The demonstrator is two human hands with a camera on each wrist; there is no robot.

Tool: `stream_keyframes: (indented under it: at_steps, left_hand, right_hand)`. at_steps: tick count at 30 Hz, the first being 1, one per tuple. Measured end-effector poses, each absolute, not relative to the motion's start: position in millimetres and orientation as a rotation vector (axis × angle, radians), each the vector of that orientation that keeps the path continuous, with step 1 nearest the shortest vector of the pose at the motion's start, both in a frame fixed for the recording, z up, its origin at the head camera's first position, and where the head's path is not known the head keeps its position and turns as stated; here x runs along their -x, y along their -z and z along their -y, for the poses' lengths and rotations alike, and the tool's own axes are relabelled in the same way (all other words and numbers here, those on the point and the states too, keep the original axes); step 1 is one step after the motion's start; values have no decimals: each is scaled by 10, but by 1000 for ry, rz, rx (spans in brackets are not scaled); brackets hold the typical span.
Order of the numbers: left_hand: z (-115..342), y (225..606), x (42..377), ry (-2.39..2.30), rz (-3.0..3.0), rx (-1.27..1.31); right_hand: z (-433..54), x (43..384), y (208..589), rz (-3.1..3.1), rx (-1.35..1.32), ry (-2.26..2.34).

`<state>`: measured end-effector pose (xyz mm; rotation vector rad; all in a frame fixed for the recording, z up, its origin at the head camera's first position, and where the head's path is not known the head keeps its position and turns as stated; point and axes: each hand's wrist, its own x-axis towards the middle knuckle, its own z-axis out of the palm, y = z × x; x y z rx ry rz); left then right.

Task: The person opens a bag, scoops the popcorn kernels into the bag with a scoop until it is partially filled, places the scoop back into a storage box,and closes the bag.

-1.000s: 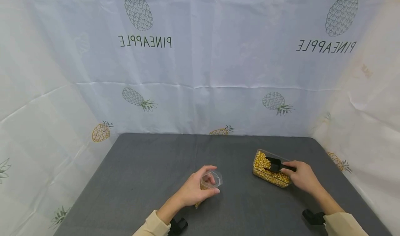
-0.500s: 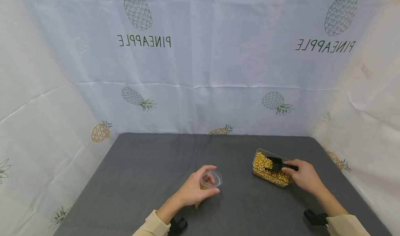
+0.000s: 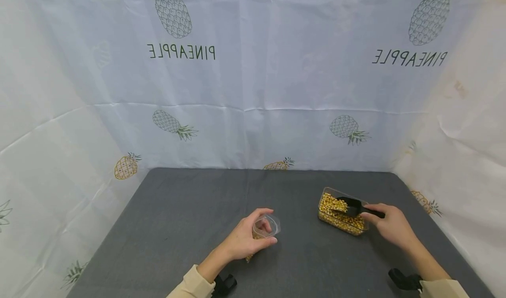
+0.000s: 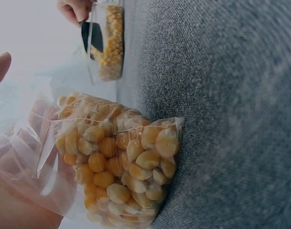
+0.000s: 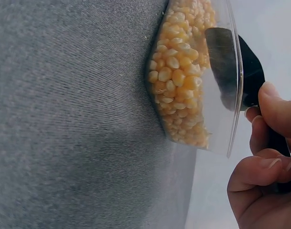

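My left hand curls round the upper part of a clear plastic bag, its mouth spread wide. Yellow corn kernels fill the bag's lower part, which rests on the grey cloth. On the right, my right hand grips the handle of a black scoop between thumb and fingers. The scoop's blade is inside a clear rectangular container, tilted at the kernels. Corn kernels cover the container's bottom and lie partway up its walls. In the right wrist view, the blade shows through the clear wall.
A dark grey cloth covers the table. White curtains printed with pineapples hang behind and on both sides. Black wrist straps show near both sleeves.
My right hand and the scoop have shifted slightly right and back along the container, and kernels now show on the blade. My left hand and the bag stay in place.
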<state>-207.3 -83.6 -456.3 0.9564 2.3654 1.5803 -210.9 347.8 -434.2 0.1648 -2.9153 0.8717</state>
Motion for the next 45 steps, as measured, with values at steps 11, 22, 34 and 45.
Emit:
stream_keyframes:
  at_steps: [11, 22, 34, 45]
  left_hand:
    - [836, 4557, 2070, -1575, -2370, -949]
    - [833, 4589, 2075, -1584, -2368, -938]
    - [828, 4586, 2078, -1596, -2355, -931]
    - [821, 4580, 2075, -1600, -2366, -922]
  right_hand:
    - [-3499, 2025, 4387, 2911, -76, -993]
    - [-3440, 1967, 4368, 2881, -116, -1055]
    - [-3242, 1888, 4194, 2875, -163, -1123]
    - [-2974, 1874, 4036, 2838, -266, -1185]
